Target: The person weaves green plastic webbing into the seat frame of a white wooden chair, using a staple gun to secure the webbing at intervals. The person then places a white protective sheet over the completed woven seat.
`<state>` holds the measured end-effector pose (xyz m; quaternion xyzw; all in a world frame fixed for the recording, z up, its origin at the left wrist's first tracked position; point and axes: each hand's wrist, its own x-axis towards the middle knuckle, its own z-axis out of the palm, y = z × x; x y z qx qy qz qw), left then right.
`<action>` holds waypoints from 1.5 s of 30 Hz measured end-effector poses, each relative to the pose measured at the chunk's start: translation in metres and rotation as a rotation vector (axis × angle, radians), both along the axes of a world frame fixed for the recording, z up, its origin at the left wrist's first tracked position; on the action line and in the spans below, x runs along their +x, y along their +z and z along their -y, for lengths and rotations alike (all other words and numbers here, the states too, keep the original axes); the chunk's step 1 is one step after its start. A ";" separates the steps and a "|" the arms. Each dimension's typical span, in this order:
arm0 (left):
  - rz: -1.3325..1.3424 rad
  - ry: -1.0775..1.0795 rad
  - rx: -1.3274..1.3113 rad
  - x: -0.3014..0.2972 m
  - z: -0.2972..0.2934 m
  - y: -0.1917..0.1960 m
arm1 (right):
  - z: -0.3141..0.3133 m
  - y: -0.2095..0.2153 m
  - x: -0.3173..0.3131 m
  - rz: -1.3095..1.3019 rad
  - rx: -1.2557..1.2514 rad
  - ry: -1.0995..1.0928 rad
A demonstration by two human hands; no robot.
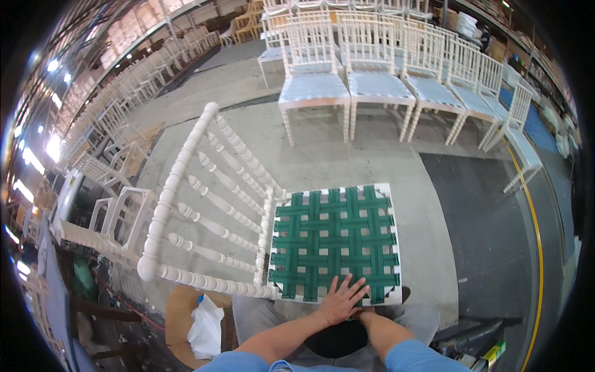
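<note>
Before me is a white chair [207, 282] with beaded, turned spindles, its back toward the left. Dark green webbing straps [334, 231] are woven over and under across its seat frame, leaving small square gaps. My left hand [341, 302] lies open with spread fingers on the webbing, at the seat edge nearest me. Just beside and below it, my right hand [364, 314] is at that same edge. Its fingers are hidden behind the left hand and the seat edge, so what it holds, if anything, does not show.
White plastic [206, 328] lies over brown cardboard [176, 316] at lower left. White chairs with pale covered seats [314, 88] stand in rows beyond. Unfinished chair frames [124, 217] are on the left. A dark mat [480, 217] and a yellow floor line [538, 266] lie right.
</note>
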<state>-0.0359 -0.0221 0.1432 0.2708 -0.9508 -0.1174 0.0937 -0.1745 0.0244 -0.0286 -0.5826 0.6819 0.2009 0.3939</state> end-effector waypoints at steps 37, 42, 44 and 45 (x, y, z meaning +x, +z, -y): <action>0.051 0.044 -0.032 -0.008 0.004 -0.005 | 0.013 0.067 0.017 2.124 0.081 -2.129; -0.210 0.076 0.276 0.003 -0.024 0.007 | 0.032 0.051 -0.006 2.055 -0.036 -2.231; -0.235 0.232 0.631 0.018 -0.051 0.003 | 0.038 0.044 -0.010 2.020 -0.054 -2.261; -0.189 0.352 0.867 0.017 -0.062 -0.004 | 0.037 0.040 -0.013 2.016 -0.067 -2.273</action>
